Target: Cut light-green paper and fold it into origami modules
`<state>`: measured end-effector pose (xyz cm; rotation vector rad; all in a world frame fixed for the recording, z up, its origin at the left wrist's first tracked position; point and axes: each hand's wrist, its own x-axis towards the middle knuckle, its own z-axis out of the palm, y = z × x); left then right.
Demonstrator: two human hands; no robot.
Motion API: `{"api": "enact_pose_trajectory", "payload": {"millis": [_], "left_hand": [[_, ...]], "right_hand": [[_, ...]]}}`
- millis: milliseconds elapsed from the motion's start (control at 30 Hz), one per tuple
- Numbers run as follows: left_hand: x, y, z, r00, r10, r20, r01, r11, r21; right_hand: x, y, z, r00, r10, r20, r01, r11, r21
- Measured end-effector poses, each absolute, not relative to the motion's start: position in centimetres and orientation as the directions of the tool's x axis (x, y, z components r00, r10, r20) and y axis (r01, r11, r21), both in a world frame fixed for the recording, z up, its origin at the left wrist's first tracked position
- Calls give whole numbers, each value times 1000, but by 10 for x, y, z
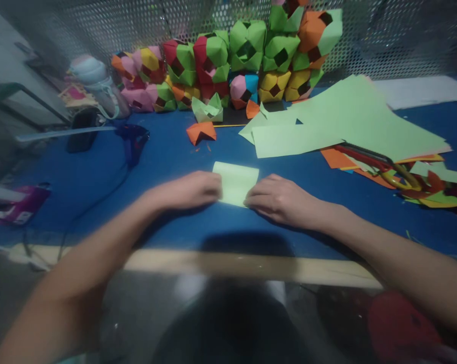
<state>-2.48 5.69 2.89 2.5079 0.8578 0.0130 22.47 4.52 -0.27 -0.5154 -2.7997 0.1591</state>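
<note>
A small light green sheet of paper (236, 177) lies on the blue tabletop, its far edge curled over in a soft, uncreased fold. At its left edge is my left hand (200, 189), fingers closed on the paper and slightly blurred. My right hand (276, 198) grips the near right corner, with fingertips bent together there; the thumb is mostly hidden. Just beyond the sheet sit a folded orange paper piece (201, 132) and a folded light green piece (208, 108).
Stacked folded-paper blocks (247, 46) line the back by a perforated metal panel. Large green sheets (357, 119) and yellow-handled scissors (401, 177) over coloured scraps lie right. Leftward are a glue gun (131, 141) with a cord, a phone (83, 132) and a bottle (99, 83).
</note>
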Motion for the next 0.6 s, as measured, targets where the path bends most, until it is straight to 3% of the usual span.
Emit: {"api": "enact_pose_trajectory", "payload": {"millis": [433,600], "left_hand": [[-28,60,27,810,567,-147,568,-697,437],[-19,48,32,772,614,-164,627,-695,352]], "right_hand": [[232,50,2,-919,319,232,268,936,-227],[232,47,5,-936,303,178,268,943,-195]]}}
